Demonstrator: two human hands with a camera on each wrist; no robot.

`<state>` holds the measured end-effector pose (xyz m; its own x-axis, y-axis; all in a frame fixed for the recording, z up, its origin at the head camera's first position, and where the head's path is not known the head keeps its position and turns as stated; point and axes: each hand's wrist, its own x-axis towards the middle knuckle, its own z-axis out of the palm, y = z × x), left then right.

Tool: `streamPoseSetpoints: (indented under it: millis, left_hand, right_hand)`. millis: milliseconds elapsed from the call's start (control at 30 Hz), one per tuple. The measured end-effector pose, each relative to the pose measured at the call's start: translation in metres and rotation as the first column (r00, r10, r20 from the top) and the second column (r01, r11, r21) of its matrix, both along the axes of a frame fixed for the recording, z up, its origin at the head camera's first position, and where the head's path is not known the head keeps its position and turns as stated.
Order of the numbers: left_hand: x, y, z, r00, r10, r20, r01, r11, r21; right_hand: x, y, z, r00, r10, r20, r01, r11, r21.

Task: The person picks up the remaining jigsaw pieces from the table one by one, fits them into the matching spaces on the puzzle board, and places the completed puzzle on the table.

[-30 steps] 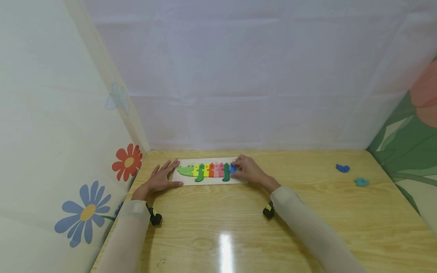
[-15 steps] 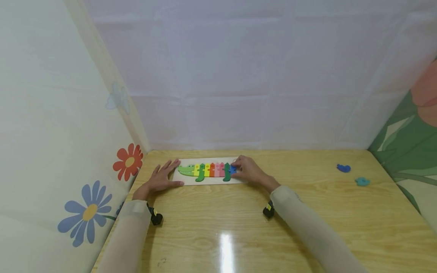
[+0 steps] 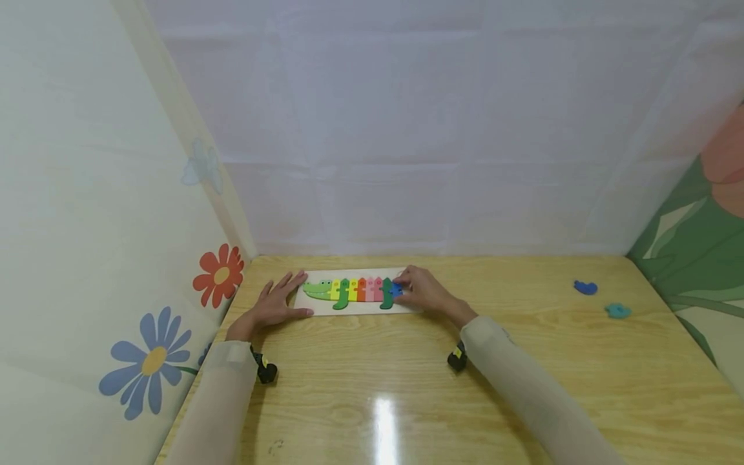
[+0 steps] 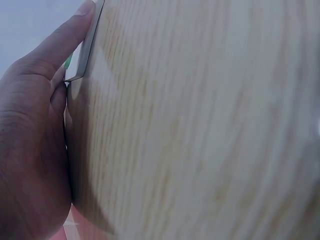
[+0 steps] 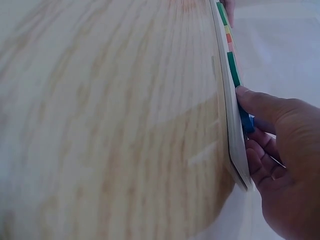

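A pale wooden puzzle board [image 3: 360, 310] lies near the back of the table, bearing a crocodile of coloured pieces with a light green head [image 3: 316, 290] at its left. Fingers spread, my left hand [image 3: 273, 307] rests at the board's left end; its thumb lies on the near corner, as the left wrist view also shows. At the other end my right hand [image 3: 429, 292] pinches a blue puzzle piece [image 3: 397, 289] between thumb and fingers, right beside the rear dark green leg piece [image 3: 386, 294]. In the right wrist view the blue piece [image 5: 246, 121] sits at the board's surface, partly hidden by the fingers.
Two loose pieces lie on the right of the wooden table [image 3: 349, 374]: a dark blue curved one [image 3: 586, 287] and a teal one [image 3: 618, 310]. A white cloth wall [image 3: 407, 129] stands close behind the board, and a flower-printed wall [image 3: 116, 226] borders the left.
Both hands keep their places on the board and the blue piece. The whole view shifts very slightly; otherwise nothing visibly moves.
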<state>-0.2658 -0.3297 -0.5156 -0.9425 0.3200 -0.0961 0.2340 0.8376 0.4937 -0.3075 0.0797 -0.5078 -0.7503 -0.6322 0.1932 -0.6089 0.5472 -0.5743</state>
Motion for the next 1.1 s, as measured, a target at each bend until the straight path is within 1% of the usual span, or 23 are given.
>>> streamPoseSetpoints:
  millis: [233,467,700,833,1100]
  left_hand:
    - [0.001,0.0,0.0,1.0,0.006,0.002,-0.006,1.0,0.001]
    - [0.001,0.0,0.0,1.0,0.001,0.001,-0.001,1.0,0.01]
    - [0.0,0.0,0.0,1.0,0.008,0.009,-0.008,1.0,0.002]
    - [0.0,0.0,-0.001,1.0,0.012,0.019,-0.012,1.0,-0.006]
    - [-0.001,-0.001,-0.004,1.0,0.01,0.017,-0.01,1.0,-0.004]
  right_hand:
    - [-0.002,-0.001,-0.001,1.0,-0.009,0.001,0.009,1.0,0.025]
    - [-0.001,-0.001,-0.002,1.0,-0.02,-0.023,0.022,0.999,0.048]
    - [0.001,0.0,-0.002,0.999,-0.034,-0.036,0.035,0.999,0.018]
    - [0.003,0.002,-0.001,0.999,-0.031,-0.042,0.032,0.999,0.021]
    - [0.007,0.01,0.0,0.996,-0.033,-0.077,0.035,0.999,0.02]
